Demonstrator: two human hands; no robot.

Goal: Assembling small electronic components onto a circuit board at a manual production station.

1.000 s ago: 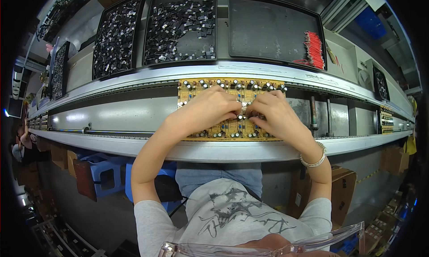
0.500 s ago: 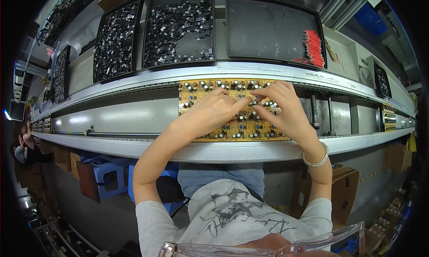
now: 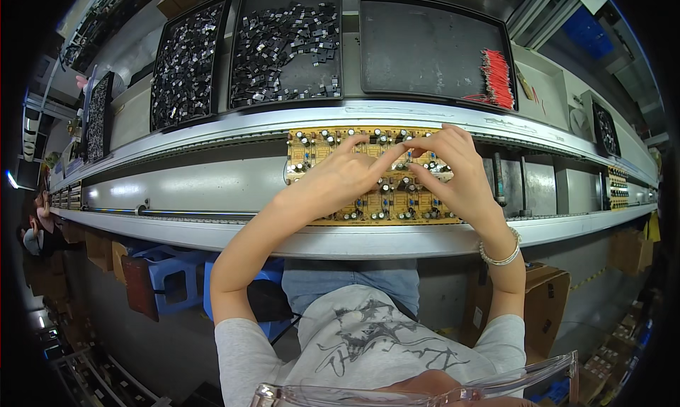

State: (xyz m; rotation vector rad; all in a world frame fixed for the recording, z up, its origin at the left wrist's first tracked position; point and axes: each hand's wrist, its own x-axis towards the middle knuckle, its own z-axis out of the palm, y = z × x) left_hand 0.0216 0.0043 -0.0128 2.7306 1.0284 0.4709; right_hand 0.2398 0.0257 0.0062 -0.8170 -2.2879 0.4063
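Both hands lifted slightly since earlier frame: left hand (image 3: 340,177) and right hand (image 3: 453,170) meet fingertip to fingertip over yellow circuit board (image 3: 312,148) on conveyor rail (image 3: 212,195). Fingers pinched, seemingly on tiny part, too small to tell. Step judged: seating component; next needs precise downward press.

- Circuit board (image 3: 319,146): studded with upright capacitors; left hand (image 3: 340,184) and right hand (image 3: 457,173) cover its middle and right.
- Conveyor bed (image 3: 191,191) left of board: bare, open passage.
- Rear rail (image 3: 234,127): raised edge between board and black parts trays (image 3: 287,46).
- Front rail (image 3: 354,241): unobstructed.
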